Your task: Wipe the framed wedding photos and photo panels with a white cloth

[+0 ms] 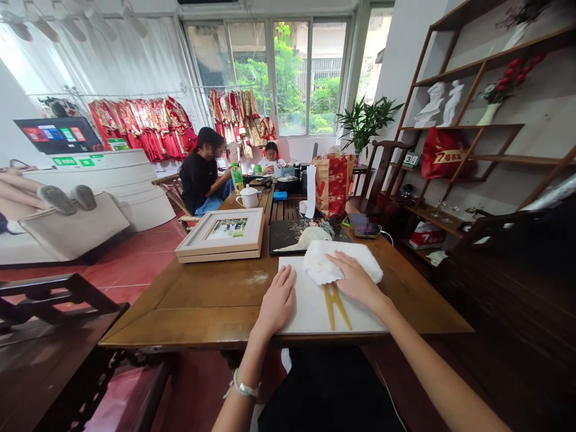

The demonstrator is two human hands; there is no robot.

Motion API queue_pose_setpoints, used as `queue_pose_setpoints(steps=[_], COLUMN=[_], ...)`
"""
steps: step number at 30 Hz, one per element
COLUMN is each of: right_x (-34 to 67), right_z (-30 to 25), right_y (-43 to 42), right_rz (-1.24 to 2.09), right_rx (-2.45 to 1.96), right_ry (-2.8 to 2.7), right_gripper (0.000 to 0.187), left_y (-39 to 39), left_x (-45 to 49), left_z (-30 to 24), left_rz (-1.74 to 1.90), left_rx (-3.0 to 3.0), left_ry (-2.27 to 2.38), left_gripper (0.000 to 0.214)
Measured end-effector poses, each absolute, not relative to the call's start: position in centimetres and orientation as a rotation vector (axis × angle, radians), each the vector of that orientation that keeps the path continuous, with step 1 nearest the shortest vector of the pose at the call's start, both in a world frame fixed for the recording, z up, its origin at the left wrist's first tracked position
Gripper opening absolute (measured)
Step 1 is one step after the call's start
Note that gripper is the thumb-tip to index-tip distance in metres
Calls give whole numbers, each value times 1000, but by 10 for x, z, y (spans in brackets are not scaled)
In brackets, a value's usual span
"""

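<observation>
A white board or sheet (302, 315) lies at the front edge of the wooden table. My left hand (279, 298) rests flat on its left side, fingers stretched out, holding nothing. Over the far part of the board is a bunched white cloth (318, 264). My right hand (353, 274) lies on top of this cloth with its fingers extended. From under the cloth, two prongs of a yellow flat piece (335, 307) point towards me; its other end is hidden. Just beyond lies a dark picture panel (288, 237) showing a pale dress, partly covered by the cloth.
A framed photo (219, 235) lies to the left on the table (202, 300). Behind are a white lidded mug (248, 197), a red-and-brown paper bag (333, 185) and a phone (365, 225) with a cable. Someone in black (201, 174) sits at the table's left side.
</observation>
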State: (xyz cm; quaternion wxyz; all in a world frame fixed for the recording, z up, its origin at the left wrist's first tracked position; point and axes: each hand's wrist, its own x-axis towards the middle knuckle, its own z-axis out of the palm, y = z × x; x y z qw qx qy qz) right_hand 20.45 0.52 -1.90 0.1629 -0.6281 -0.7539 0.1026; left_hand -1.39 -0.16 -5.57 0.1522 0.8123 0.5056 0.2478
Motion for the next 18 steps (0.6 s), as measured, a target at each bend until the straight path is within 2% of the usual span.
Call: queue_pose_setpoints(steps=[3, 7, 10, 18], right_x=[197, 193, 197, 208], right_z=[-26, -36, -35, -24], right_y=[-30, -91, -115, -39], right_rz=[207, 61, 59, 199], right_rx=[-1762, -1710, -1703, -1729], right_ry=[-2178, -2225, -2249, -2232], right_gripper=[75, 91, 95, 77], left_y=[-1, -2, -3, -2], left_x=[-13, -12, -12, -13], left_z=[-56, -54, -53, -55], left_rz=[718, 693, 678, 682], left_rx=[2330, 2322, 2335, 2346], left_ry=[1452, 1468, 1473, 1467], left_gripper=[46, 46, 46, 46])
